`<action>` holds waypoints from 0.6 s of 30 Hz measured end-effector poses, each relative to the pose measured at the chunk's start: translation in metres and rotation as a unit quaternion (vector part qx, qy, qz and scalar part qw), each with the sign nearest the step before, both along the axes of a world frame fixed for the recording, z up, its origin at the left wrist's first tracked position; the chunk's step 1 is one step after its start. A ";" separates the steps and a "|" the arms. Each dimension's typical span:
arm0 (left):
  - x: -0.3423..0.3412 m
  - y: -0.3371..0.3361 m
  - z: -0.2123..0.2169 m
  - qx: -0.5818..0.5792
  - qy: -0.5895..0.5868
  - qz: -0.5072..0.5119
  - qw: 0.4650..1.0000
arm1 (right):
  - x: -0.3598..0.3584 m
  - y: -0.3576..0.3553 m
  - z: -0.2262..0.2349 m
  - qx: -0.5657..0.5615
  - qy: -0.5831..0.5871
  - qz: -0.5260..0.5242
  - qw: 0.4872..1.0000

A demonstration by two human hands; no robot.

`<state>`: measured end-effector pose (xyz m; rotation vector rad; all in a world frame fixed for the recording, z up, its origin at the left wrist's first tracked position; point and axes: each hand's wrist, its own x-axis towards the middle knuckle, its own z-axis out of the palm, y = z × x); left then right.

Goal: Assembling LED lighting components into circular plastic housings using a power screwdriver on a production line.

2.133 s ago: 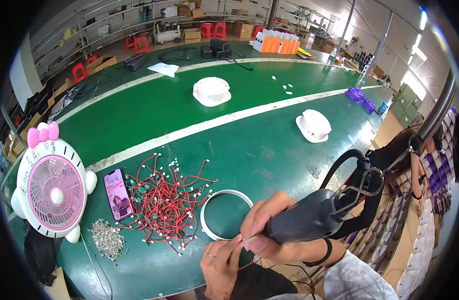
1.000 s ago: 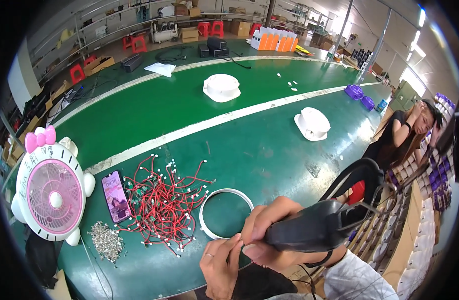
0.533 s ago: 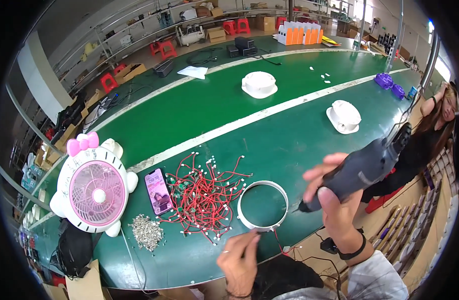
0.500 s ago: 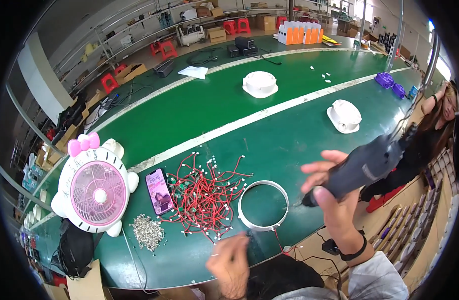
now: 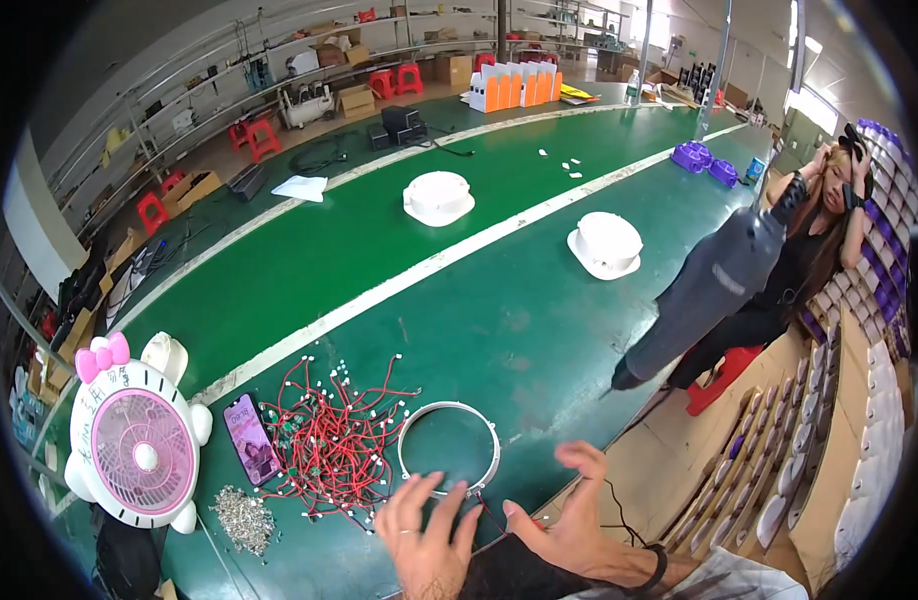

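Observation:
A thin white ring (image 5: 496,465) lies flat near the table's front edge, a red wire trailing from its near side. My left hand (image 5: 426,540) reaches over the ring's near rim with its fingers apart. I cannot tell whether its fingertips touch the rim. Just to the right, my right hand (image 5: 571,535) is open beside the wire, thumb and fingers spread. A dark electric screwdriver (image 5: 701,290) hangs, tip down, above the table's right edge, clear of both hands. Left of the ring is a tangled pile of red wires (image 5: 339,430) with small white connectors.
A phone (image 5: 250,440), a heap of small metal parts (image 5: 244,519) and a pink-and-white fan (image 5: 139,450) stand to the left. White round housings (image 5: 607,246) and purple parts (image 5: 692,157) sit farther back. At right, a person (image 5: 814,230) sits near stacked parts.
My right hand has let go of the screwdriver and come down beside the ring. My left hand has opened and moved to the ring's near rim. The whole view has shifted rightward.

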<state>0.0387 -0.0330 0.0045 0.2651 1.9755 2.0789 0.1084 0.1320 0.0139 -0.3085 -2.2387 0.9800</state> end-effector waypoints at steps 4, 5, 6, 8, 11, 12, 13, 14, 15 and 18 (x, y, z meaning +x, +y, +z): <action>-0.004 0.013 -0.010 -0.121 0.211 0.029 0.970 | -0.025 0.018 -0.002 -0.003 0.010 0.132 0.991; -0.008 0.012 -0.011 -0.193 0.298 0.025 0.935 | -0.036 0.025 0.005 0.064 -0.010 0.167 0.984; -0.011 0.012 -0.011 -0.262 0.381 0.021 0.886 | -0.044 0.030 0.010 0.110 -0.031 0.179 0.977; -0.016 0.007 -0.010 -0.398 0.526 0.017 0.751 | -0.054 0.035 0.003 0.121 -0.046 0.224 0.966; -0.022 0.003 0.003 -0.521 0.638 0.013 0.566 | -0.062 0.035 0.001 0.152 -0.075 0.275 0.946; -0.020 0.015 0.018 -0.421 0.566 0.026 0.709 | -0.061 0.037 0.003 0.173 -0.084 0.272 0.943; -0.017 0.021 0.027 -0.305 0.474 0.040 0.825 | -0.061 0.037 0.004 0.194 -0.094 0.269 0.939; -0.017 0.021 0.028 -0.296 0.461 0.040 0.835 | -0.061 0.039 0.007 0.194 -0.098 0.276 0.936; -0.016 0.019 0.031 -0.302 0.462 0.042 0.833 | -0.061 0.039 0.006 0.191 -0.094 0.280 0.936; -0.020 0.009 0.047 -0.228 0.415 0.083 0.877 | -0.060 0.041 0.005 0.212 -0.091 0.265 0.936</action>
